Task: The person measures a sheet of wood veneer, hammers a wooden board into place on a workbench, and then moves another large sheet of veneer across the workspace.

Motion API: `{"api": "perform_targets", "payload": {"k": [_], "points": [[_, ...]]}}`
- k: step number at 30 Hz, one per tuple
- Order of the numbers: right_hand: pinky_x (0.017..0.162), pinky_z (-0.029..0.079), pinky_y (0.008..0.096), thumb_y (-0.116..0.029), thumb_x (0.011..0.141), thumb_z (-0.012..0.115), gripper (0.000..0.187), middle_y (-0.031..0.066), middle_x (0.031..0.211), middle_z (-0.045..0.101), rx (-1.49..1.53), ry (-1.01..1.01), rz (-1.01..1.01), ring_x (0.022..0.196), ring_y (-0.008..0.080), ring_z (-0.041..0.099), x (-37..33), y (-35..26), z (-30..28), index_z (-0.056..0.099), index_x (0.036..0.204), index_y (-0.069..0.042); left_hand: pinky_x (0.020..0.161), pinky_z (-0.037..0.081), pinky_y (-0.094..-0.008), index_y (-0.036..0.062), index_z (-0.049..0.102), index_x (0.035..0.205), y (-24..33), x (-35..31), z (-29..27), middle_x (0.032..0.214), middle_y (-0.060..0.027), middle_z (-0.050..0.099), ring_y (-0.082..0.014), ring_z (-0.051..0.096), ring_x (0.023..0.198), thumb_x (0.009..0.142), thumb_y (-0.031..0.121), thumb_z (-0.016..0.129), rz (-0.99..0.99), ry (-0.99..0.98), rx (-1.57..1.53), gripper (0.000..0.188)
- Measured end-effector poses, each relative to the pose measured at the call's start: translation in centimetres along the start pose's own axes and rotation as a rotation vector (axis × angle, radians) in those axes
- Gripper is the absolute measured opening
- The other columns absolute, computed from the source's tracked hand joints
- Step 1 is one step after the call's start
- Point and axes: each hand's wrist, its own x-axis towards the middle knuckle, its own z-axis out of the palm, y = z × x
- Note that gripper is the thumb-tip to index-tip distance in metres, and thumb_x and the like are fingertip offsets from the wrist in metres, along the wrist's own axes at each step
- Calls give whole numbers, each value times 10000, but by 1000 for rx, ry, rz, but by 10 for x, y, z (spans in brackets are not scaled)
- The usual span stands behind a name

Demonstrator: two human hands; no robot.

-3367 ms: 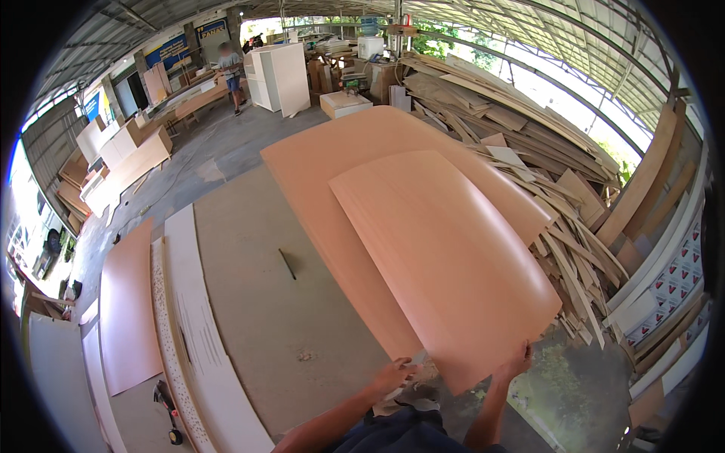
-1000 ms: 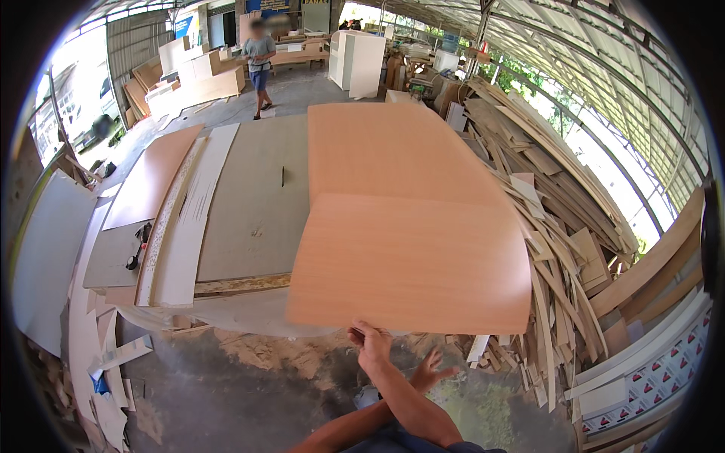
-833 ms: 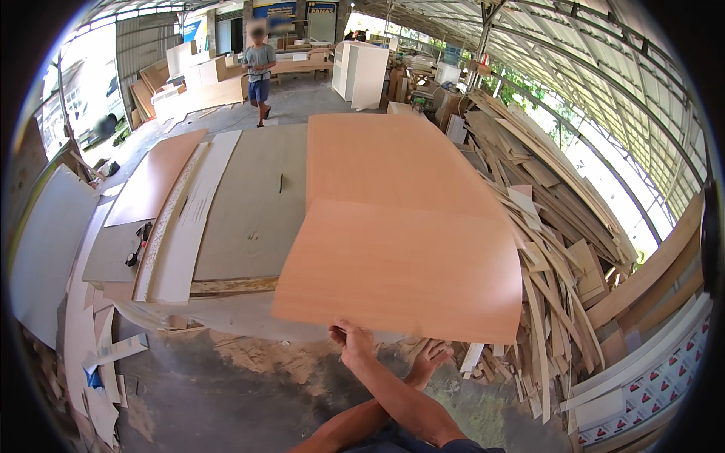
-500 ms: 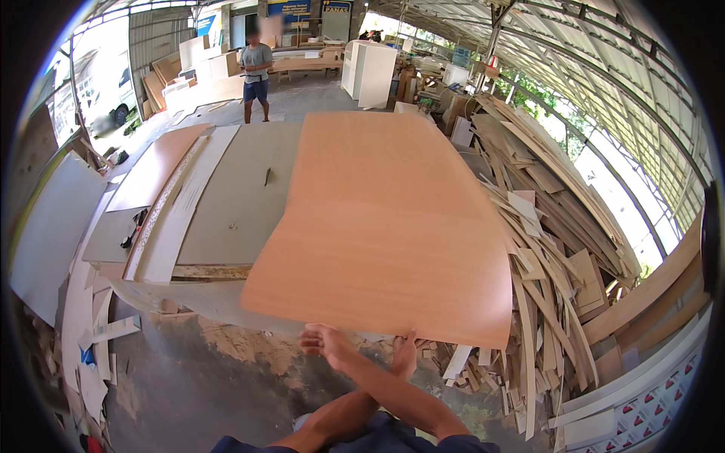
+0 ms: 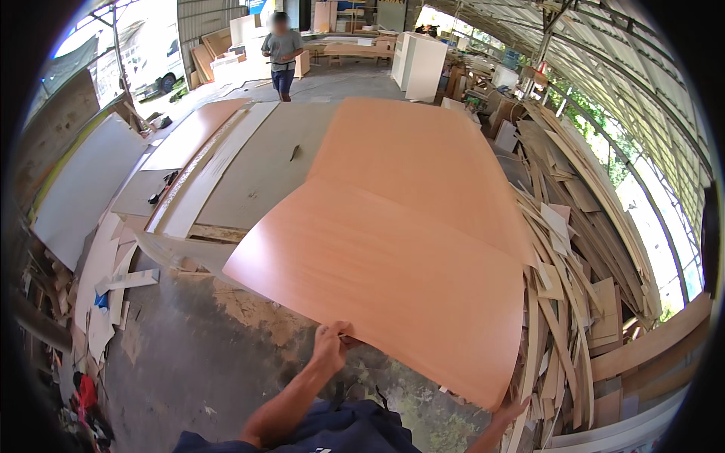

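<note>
A large, thin orange-brown wood-grain sheet (image 5: 408, 204) lies over the pale grey work surface (image 5: 272, 151), its near part bent up and hanging past the surface's front edge. My left hand (image 5: 332, 347) is closed on the sheet's near edge, left of the middle. By the sheet's near right corner is my right hand (image 5: 510, 415), open with its fingers stretched out; whether it touches the corner is hard to tell. White and patterned strips (image 5: 219, 181) lie left of the sheet, and a small dark curved object (image 5: 294, 153) is on the grey surface.
A long heap of wooden offcuts (image 5: 581, 219) runs along the right side. A person (image 5: 282, 57) stands beyond the far end of the work surface, near a white cabinet (image 5: 419, 64). At left lean large boards (image 5: 87, 181); scraps (image 5: 124, 281) and sawdust (image 5: 264, 313) lie on the floor.
My crossed arms have come apart. My left hand has moved left along the edge, and my right hand has swung to the right corner. The sheet's near edge has turned and bent up more.
</note>
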Motion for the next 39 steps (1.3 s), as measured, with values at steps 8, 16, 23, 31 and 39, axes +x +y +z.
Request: {"api": "perform_targets", "payload": {"k": [8,16,23,31,39], "points": [[906,514,405,-480,997,440,641,166,1265,608,-230,-690,241,1099,289,625,-47,6,74,484,1363,45,630,573,-385,-24,586,1007,75,-22,-69,871,-107,642,-234,670,727,852,84,545,157,293,238,193],[871,528,352,-192,931,552,380,132,1156,649,-329,-678,168,1034,238,647,-106,53,49,577,1228,44,729,550,-357,-57,447,1197,80,-25,-135,1052,-167,616,-235,641,886,756,62,688,435,485,372,517],[826,525,331,-70,866,593,308,109,1080,664,-251,-486,60,953,227,661,-249,86,49,611,1146,57,807,556,-367,-58,409,1251,56,-96,-158,1088,-181,617,-256,655,927,737,-1,710,452,510,301,598],[860,530,397,-201,845,592,338,90,1103,608,-20,-318,329,1045,247,602,-260,133,-11,568,1111,6,730,565,-340,-17,371,1305,147,-129,-170,1104,-175,604,-231,647,904,713,-10,676,665,175,497,666],[813,516,343,-382,888,609,553,95,1194,544,94,-171,445,996,220,589,-187,210,-36,463,1237,21,731,559,-351,-20,416,1287,257,-134,-135,1031,-174,623,-241,652,874,693,-20,669,682,308,963,645]]}}
